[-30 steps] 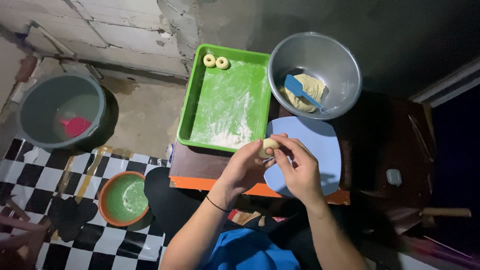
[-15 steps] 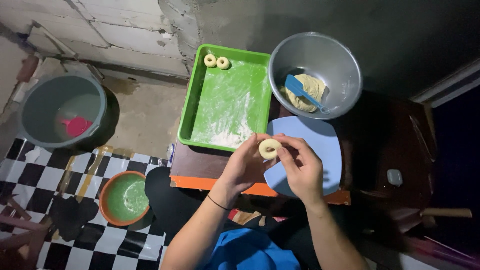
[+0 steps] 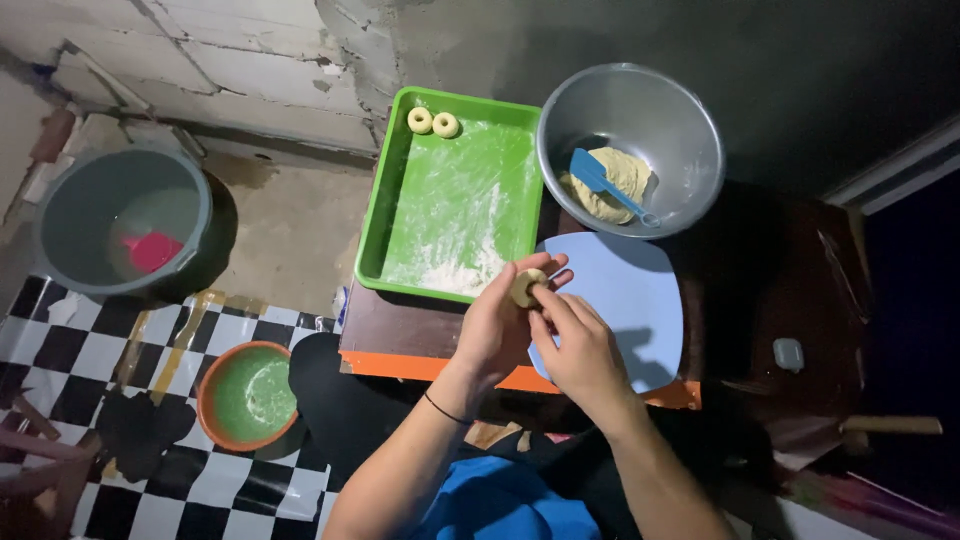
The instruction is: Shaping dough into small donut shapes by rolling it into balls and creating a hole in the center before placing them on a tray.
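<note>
Dough ring pinched between two hands above a low table

Head view: Dough in the shape of a small pale ring (image 3: 526,288) is held over the near edge of the table, between the green tray (image 3: 372,215) and the pale blue round board (image 3: 640,300). It is gripped by the left hand (image 3: 497,330), whose fingers are curled round its near side, and it is pinched from the right by the thumb and forefinger of the right hand (image 3: 583,352). Much of the ring is covered by the fingers; whether its hole goes right through cannot be made out. A thin dark band is worn on the left wrist.

The tray is dusted with flour, and two finished rings (image 3: 432,122) are laid side by side, touching, in its far left corner; the rest of its floor is bare. Just right of the tray a metal bowl (image 3: 690,120) is set, with a lump of dough and a blue spatula (image 3: 600,180) in it; the spatula's tip is buried in the dough.

The table's right half is lost in darkness, and only a small pale object (image 3: 788,353) and a wooden handle (image 3: 890,425) can be picked out there. On the checkered floor to the left, well apart from the hands, a grey bucket (image 3: 70,200) holding something pink and an orange-rimmed green bowl (image 3: 212,385) are seen. The forearms and a blue garment are cut off by the lower edge.
</note>
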